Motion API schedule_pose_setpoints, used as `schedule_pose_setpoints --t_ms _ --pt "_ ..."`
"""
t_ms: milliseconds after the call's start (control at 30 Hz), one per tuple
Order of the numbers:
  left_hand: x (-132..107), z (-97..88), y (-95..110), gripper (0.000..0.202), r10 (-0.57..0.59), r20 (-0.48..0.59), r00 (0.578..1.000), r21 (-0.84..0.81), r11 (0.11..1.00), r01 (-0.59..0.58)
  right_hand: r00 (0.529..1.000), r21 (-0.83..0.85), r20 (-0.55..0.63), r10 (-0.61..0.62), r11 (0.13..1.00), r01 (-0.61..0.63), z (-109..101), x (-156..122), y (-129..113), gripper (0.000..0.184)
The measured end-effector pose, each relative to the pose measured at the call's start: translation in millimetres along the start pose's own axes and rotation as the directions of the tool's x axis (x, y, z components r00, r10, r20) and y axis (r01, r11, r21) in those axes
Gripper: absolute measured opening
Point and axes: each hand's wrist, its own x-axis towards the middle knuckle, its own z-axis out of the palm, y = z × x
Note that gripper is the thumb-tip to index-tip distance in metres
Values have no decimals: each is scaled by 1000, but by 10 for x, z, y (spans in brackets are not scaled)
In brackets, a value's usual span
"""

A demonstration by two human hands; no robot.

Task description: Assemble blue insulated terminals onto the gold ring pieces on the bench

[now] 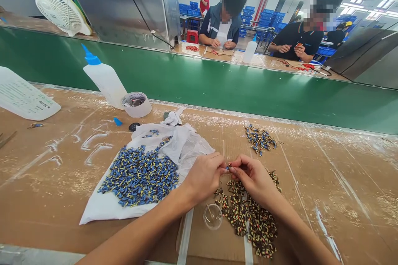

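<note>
My left hand [207, 174] and my right hand [250, 174] meet fingertip to fingertip above the cardboard. Both are closed in a pinch on one tiny blue and dark piece [228, 167], mostly covered by the fingers. Left of my left hand, a heap of small blue-and-yellow parts [139, 176] lies on a white plastic bag [96, 207]. Under and beside my right hand spread many small dark brown and yellow parts [251, 223]. A small clear dish [212, 217] with a thin stick in it stands near them. Farther back sits a pile of blue-and-dark pieces [260, 138].
A white squeeze bottle [105, 80] with a blue tip leans beside a tape roll [137, 105]. At far left stands a translucent jug [26, 95]. A green belt [217, 83] crosses behind the table; two people work beyond it. A white fan [59, 8] sits at upper left.
</note>
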Motion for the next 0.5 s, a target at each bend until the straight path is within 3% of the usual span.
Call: schedule_pose_setpoints --t_ms 367,500 --pt "36 3 -46 13 -156 105 982 -153 973 171 993 -214 -23 -112 971 105 62 -31 24 16" --pt "70 -41 -38 15 -117 83 990 -192 972 131 994 -146 -51 -97 985 88 15 7 -33 14"
